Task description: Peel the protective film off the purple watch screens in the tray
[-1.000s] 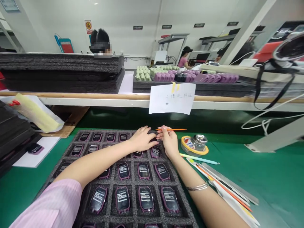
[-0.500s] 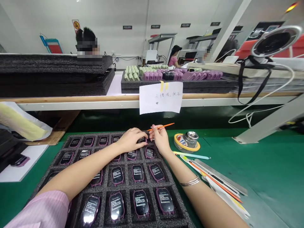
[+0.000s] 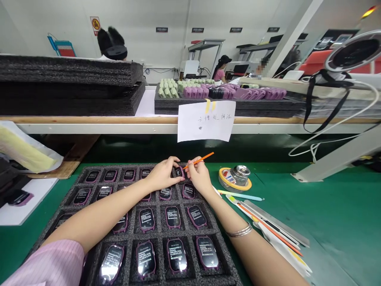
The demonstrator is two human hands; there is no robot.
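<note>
At the far right corner of a black foam tray (image 3: 190,233), my left hand (image 3: 165,172) grips a purple-cased smartwatch (image 3: 178,172) between thumb and fingers. My right hand (image 3: 197,173) pinches a thin orange stick (image 3: 205,156), whose lower tip meets or nearly meets the watch's right edge. Its upper end points up to the right. Several more purple watches with lit screens of white text lie in the tray's compartments, such as the near-right watch (image 3: 207,252). My left forearm crosses above the tray and hides some of them.
Right of the tray are a yellow tape roll (image 3: 224,183) with a metal-topped jar (image 3: 240,174), a pale blue pen (image 3: 242,196) and several thin tools (image 3: 275,226). A shelf (image 3: 119,128) spans the back, with a paper note (image 3: 206,121) hanging from it. Co-workers sit beyond.
The held watch has turned and tilted up in my left hand. The orange stick now slopes more steeply, its lower tip at the watch's edge. The camera view has shifted slightly.
</note>
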